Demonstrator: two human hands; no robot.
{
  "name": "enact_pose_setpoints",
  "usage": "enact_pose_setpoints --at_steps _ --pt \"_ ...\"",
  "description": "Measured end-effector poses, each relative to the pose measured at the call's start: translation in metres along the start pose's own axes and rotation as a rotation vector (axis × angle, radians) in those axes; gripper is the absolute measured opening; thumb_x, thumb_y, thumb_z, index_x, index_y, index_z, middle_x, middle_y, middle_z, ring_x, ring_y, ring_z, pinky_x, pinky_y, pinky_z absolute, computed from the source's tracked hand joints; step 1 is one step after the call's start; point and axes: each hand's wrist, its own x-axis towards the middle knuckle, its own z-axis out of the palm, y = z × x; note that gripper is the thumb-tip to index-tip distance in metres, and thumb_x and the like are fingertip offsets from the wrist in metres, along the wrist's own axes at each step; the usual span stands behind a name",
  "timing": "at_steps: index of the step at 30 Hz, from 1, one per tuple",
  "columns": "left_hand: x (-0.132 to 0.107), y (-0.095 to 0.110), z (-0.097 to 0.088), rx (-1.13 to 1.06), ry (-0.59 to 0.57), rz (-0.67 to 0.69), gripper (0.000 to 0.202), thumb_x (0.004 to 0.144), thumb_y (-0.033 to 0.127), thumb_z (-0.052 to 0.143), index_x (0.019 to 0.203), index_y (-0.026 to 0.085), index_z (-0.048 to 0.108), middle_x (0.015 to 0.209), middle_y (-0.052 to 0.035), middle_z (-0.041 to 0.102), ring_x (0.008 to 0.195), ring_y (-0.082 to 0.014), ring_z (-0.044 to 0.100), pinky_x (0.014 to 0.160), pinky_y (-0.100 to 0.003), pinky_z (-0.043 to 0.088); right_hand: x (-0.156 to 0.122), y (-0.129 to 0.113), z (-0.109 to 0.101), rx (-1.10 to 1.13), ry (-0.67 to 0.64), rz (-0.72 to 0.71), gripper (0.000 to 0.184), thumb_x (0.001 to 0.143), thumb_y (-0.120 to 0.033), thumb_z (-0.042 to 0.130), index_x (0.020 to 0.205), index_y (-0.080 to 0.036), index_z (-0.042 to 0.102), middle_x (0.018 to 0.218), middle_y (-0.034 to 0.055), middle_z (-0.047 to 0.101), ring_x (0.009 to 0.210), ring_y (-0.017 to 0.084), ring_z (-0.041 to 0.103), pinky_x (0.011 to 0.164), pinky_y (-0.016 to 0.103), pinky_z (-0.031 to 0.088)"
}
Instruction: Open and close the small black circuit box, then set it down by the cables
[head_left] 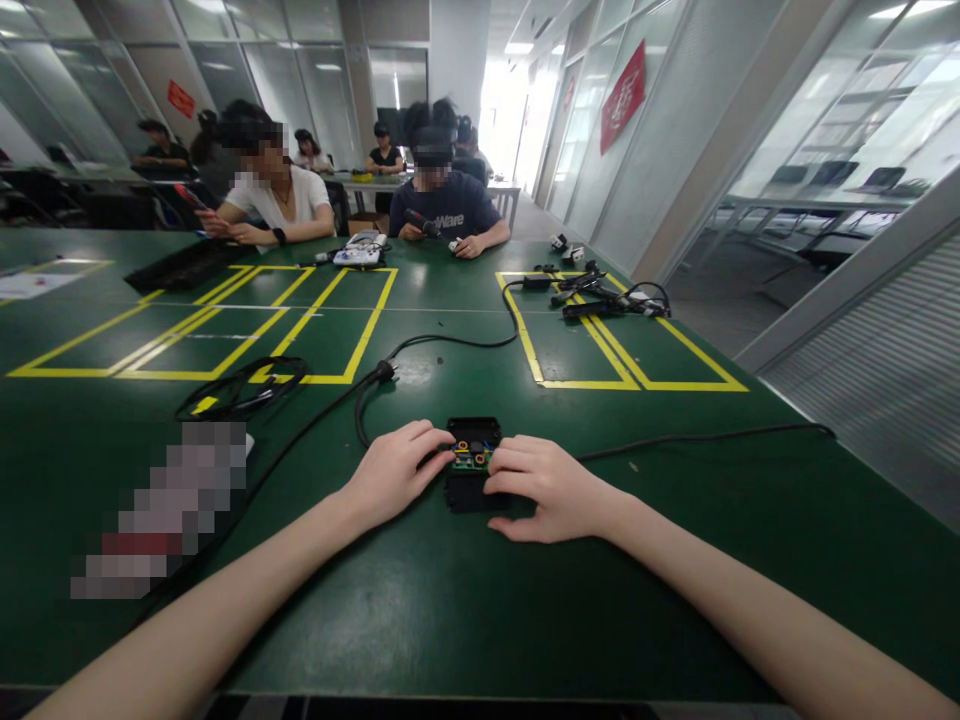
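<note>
In front of me on the green table lies a small opened black plastic case with a green circuit board (471,462) showing copper-wound coils. Its upper black shell half (474,428) is behind the board, and another flat black case part (466,495) lies on the near side. My left hand (394,472) has thumb and index finger closed at the board's left edge. At the right edge, fingertips of my right hand (551,488) touch the board, while its thumb and index finger are spread over the near case part. My hand hides the board's right end.
Black cables with a plug (385,371) run across the table (420,610). A coiled cable (247,388) lies left. Yellow tape (360,325) marks rectangles, with adapters and cords (592,295) at the far right. Two people (450,205) sit opposite, holding tools.
</note>
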Motion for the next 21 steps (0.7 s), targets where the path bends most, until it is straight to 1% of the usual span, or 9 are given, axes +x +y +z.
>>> enact_pose_setpoints --at_steps 3,7,9,11,13,15,17,19,21 --pt "0.000 0.000 0.000 -0.023 0.025 0.010 0.021 0.107 0.029 0.055 0.103 0.020 0.074 0.094 -0.0040 0.070 0.083 -0.0178 0.069 0.075 -0.028 0.055 0.000 -0.001 0.002 -0.057 -0.014 -0.001 0.014 0.093 -0.032 0.070 0.091 -0.019 0.068 0.087 0.0056 0.069 0.077 0.019 0.062 0.070 0.032 0.048" --pt "0.002 0.003 -0.001 -0.109 0.103 0.013 0.023 0.107 0.029 0.054 0.104 0.019 0.075 0.094 -0.0054 0.071 0.086 -0.0183 0.069 0.078 -0.029 0.056 0.001 0.001 -0.007 -0.053 0.065 0.027 0.021 0.095 -0.034 0.068 0.108 -0.017 0.069 0.092 0.0080 0.071 0.081 0.021 0.065 0.072 0.033 0.051" --pt "0.003 0.006 -0.003 -0.166 0.128 -0.001 0.023 0.107 0.030 0.055 0.104 0.019 0.074 0.095 -0.0060 0.071 0.087 -0.0185 0.069 0.080 -0.029 0.057 0.000 0.004 -0.015 -0.064 0.114 0.094 0.023 0.097 -0.034 0.066 0.112 -0.017 0.069 0.096 0.0093 0.072 0.084 0.022 0.066 0.073 0.034 0.053" --pt "0.004 0.009 -0.006 -0.224 0.142 -0.012 0.023 0.107 0.029 0.054 0.104 0.018 0.074 0.095 -0.0066 0.071 0.087 -0.0186 0.069 0.081 -0.030 0.057 -0.002 0.009 -0.021 -0.096 0.109 0.183 0.017 0.098 -0.030 0.063 0.109 -0.018 0.070 0.097 0.0100 0.072 0.086 0.023 0.067 0.075 0.035 0.054" --pt "0.004 0.012 -0.008 -0.274 0.149 -0.012 0.022 0.107 0.028 0.055 0.103 0.018 0.073 0.095 -0.0068 0.071 0.087 -0.0187 0.069 0.081 -0.030 0.058 -0.006 0.015 -0.023 -0.097 0.040 0.257 0.013 0.099 -0.027 0.060 0.102 -0.019 0.070 0.094 0.0092 0.073 0.085 0.023 0.068 0.074 0.034 0.053" --pt "0.004 0.014 -0.011 -0.305 0.149 -0.011 0.020 0.105 0.027 0.056 0.103 0.018 0.073 0.094 -0.0067 0.072 0.086 -0.0185 0.069 0.081 -0.030 0.058 -0.010 0.019 -0.022 -0.062 -0.023 0.324 0.013 0.100 -0.027 0.059 0.097 -0.020 0.070 0.088 0.0068 0.074 0.079 0.021 0.069 0.069 0.030 0.052" --pt "0.003 0.014 -0.013 -0.318 0.138 -0.011 0.018 0.103 0.025 0.057 0.101 0.017 0.074 0.093 -0.0065 0.072 0.084 -0.0180 0.069 0.080 -0.030 0.057 -0.013 0.022 -0.018 -0.017 -0.030 0.377 0.014 0.101 -0.028 0.059 0.096 -0.020 0.070 0.082 0.0043 0.074 0.069 0.017 0.068 0.064 0.027 0.048" --pt "0.003 0.015 -0.015 -0.326 0.114 -0.009 0.017 0.101 0.023 0.058 0.100 0.016 0.073 0.090 -0.0059 0.072 0.081 -0.0171 0.068 0.076 -0.029 0.055 -0.015 0.021 -0.016 0.006 -0.001 0.382 0.015 0.102 -0.028 0.059 0.096 -0.019 0.069 0.079 0.0031 0.074 0.062 0.015 0.066 0.060 0.026 0.045" --pt "0.002 0.015 -0.017 -0.342 0.086 -0.010 0.015 0.097 0.022 0.058 0.096 0.016 0.071 0.084 -0.0041 0.071 0.075 -0.0158 0.066 0.071 -0.027 0.053 -0.015 0.019 -0.015 0.016 0.018 0.334 0.015 0.101 -0.030 0.059 0.099 -0.018 0.069 0.078 0.0030 0.074 0.061 0.015 0.065 0.060 0.025 0.043"
